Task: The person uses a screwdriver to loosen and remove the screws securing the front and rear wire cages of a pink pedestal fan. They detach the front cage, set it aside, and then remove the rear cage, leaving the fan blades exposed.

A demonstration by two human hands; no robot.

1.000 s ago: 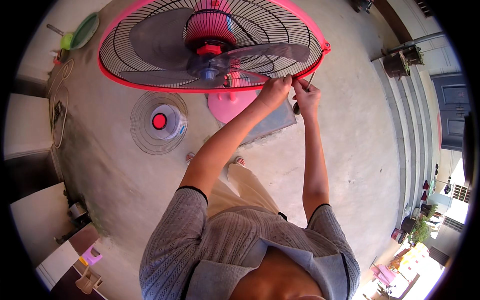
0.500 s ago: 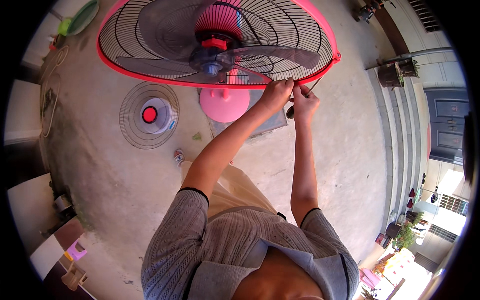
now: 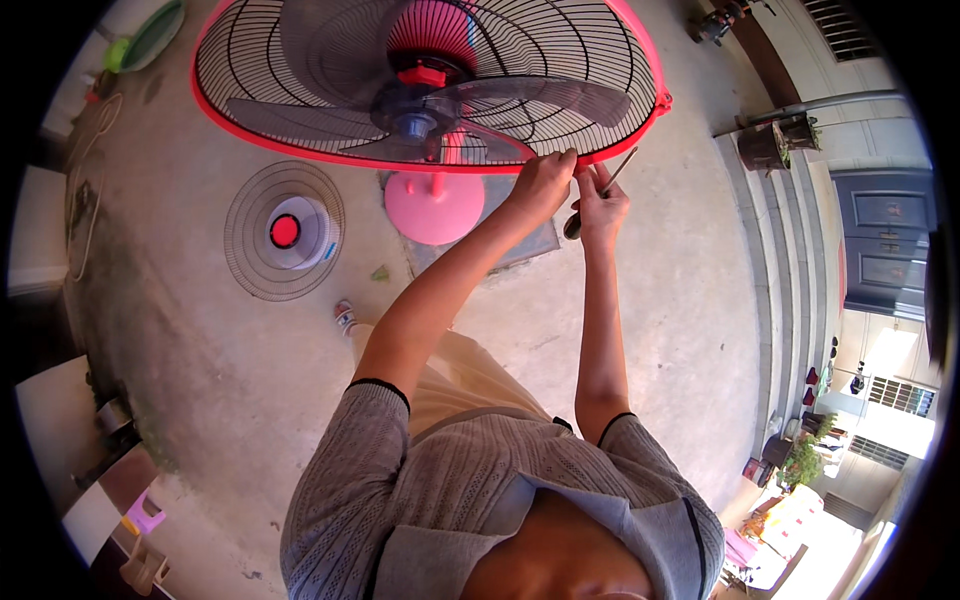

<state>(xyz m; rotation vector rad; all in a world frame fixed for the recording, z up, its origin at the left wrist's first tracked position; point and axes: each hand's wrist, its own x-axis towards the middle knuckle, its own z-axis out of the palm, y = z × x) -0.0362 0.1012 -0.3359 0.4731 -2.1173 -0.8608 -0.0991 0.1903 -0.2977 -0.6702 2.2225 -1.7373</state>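
A fan with a pink rim [image 3: 648,65] stands before me, its front uncovered. Dark translucent blades [image 3: 560,98] sit round the hub [image 3: 412,122], with the black wire rear grille [image 3: 590,50] behind. At the rim's lower edge, my left hand [image 3: 546,186] is closed, fingers pinching the edge. Just right of it, my right hand [image 3: 603,208] holds a screwdriver [image 3: 572,228] slantwise, dark handle down-left and thin shaft up-right. Its fingertips are raised to the rim; whether they pinch something small there is hidden.
Below the fan head is its pink round base [image 3: 428,212]. A round wire grille [image 3: 285,232] with a red centre lies on the concrete floor to the left. Steps [image 3: 775,270] and potted plants [image 3: 765,148] stand at right, a purple stool [image 3: 146,513] at lower left.
My right hand has lowered slightly from the rim, and the screwdriver's handle and shaft show more. My left hand stays on the rim. The whole view has shifted a little.
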